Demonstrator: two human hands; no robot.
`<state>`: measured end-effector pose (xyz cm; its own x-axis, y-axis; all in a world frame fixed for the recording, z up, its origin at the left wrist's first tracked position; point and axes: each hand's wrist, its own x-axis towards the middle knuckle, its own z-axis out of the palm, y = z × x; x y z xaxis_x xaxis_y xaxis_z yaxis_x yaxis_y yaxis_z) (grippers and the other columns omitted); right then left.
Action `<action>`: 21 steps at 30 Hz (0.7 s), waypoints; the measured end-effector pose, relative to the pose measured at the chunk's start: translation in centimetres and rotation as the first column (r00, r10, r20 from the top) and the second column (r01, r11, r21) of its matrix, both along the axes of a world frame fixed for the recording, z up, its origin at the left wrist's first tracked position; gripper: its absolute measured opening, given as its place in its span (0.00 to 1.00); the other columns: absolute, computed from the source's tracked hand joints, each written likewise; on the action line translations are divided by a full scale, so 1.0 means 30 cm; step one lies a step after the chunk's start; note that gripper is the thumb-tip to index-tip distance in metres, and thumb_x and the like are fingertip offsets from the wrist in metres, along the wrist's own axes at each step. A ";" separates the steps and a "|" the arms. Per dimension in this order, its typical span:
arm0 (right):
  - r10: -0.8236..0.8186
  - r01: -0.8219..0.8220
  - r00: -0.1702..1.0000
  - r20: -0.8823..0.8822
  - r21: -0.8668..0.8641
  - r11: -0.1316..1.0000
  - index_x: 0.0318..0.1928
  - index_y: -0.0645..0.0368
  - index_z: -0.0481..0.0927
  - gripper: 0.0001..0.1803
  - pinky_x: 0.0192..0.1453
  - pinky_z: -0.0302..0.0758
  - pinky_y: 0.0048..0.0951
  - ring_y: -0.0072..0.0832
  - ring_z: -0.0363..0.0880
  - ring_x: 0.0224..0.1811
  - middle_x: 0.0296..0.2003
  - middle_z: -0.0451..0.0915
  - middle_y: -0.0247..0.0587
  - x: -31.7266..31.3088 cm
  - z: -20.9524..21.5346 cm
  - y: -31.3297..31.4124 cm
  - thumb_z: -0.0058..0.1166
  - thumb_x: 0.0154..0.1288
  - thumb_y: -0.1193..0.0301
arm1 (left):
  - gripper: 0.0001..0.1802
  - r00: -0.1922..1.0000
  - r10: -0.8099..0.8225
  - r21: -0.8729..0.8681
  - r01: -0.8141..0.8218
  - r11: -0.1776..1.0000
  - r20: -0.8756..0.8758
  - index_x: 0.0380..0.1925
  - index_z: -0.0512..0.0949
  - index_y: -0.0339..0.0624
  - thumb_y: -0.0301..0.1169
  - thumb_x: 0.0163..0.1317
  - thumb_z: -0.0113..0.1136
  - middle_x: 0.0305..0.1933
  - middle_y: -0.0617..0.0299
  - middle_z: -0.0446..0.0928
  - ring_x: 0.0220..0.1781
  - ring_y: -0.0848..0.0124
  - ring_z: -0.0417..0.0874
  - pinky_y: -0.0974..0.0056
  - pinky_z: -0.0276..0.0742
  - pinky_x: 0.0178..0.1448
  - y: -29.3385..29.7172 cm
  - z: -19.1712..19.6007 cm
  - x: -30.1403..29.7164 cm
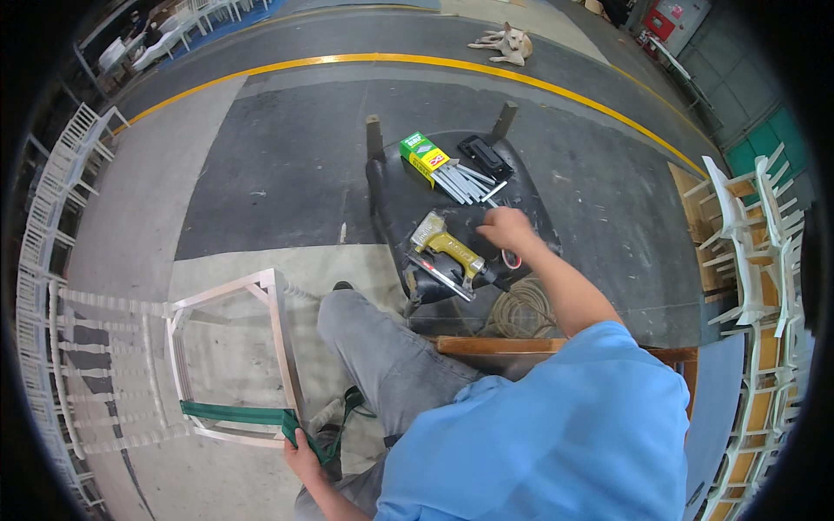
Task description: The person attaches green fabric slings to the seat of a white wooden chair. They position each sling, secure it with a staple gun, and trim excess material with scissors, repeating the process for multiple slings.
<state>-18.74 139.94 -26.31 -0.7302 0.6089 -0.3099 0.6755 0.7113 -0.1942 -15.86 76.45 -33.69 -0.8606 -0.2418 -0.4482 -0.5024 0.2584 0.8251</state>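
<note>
My left hand [302, 458] pinches a green webbing strap [239, 412] at the near right corner of a pale wooden chair [280, 347]. The strap runs across the open seat frame, and its loose end hangs by my leg. My right hand [506, 227] is closed over what look like scissors [511, 259] with a red-rimmed handle, on a black padded seat [395, 187]; my fingers hide most of them. Beside that hand lies a yellow-green staple gun [453, 250]. Farther back are silver staple strips [462, 182], a green and yellow box [423, 156] and a black case [486, 156].
Two legs of the black seat [373, 137] stick up at its far side. A coiled hose [521, 311] lies below it on the floor. White chairs are stacked at the right [751, 234] and lined along the left [43, 252]. A dog [506, 43] lies beyond the yellow line.
</note>
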 end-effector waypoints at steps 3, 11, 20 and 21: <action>-0.141 0.128 0.983 0.117 0.117 0.985 0.61 0.59 0.77 0.32 0.62 0.80 0.51 0.54 0.83 0.58 0.53 0.85 0.59 0.153 0.000 0.071 0.68 0.60 0.58 | 0.19 0.999 0.052 0.052 -0.053 0.997 0.012 0.59 0.80 0.33 0.35 0.76 0.59 0.50 0.62 0.82 0.49 0.72 0.78 0.65 0.75 0.55 0.007 0.007 -0.001; -0.398 0.345 0.916 -0.046 -0.416 0.841 0.78 0.54 0.64 0.50 0.51 0.82 0.39 0.44 0.86 0.50 0.54 0.83 0.50 0.257 -0.121 0.111 0.62 0.50 0.75 | 0.16 0.973 0.171 0.396 -0.218 0.892 0.153 0.52 0.83 0.38 0.39 0.76 0.61 0.43 0.63 0.85 0.37 0.76 0.81 0.67 0.79 0.40 -0.039 0.062 -0.018; -0.193 -0.157 0.806 -0.560 -0.515 0.842 0.68 0.66 0.70 0.33 0.45 0.76 0.25 0.21 0.79 0.41 0.42 0.81 0.35 0.002 0.103 -0.109 0.69 0.68 0.69 | 0.15 0.934 0.328 0.772 -0.310 0.555 0.139 0.45 0.83 0.35 0.37 0.77 0.57 0.40 0.54 0.88 0.37 0.65 0.88 0.60 0.86 0.38 -0.139 0.133 0.009; -0.047 -0.283 0.825 -0.564 -0.483 0.829 0.66 0.60 0.72 0.29 0.43 0.75 0.24 0.19 0.76 0.39 0.40 0.79 0.33 -0.084 0.135 -0.214 0.69 0.67 0.71 | 0.15 0.934 0.334 0.785 -0.302 0.541 0.129 0.44 0.83 0.35 0.37 0.77 0.57 0.38 0.54 0.88 0.35 0.65 0.88 0.60 0.86 0.38 -0.155 0.138 -0.003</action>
<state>-21.26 133.53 -22.27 -0.9263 0.3660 -0.0900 0.2608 0.4499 -0.8541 -15.94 71.80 -29.54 -0.8170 -0.0723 -0.5722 -0.3882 -0.6647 0.6383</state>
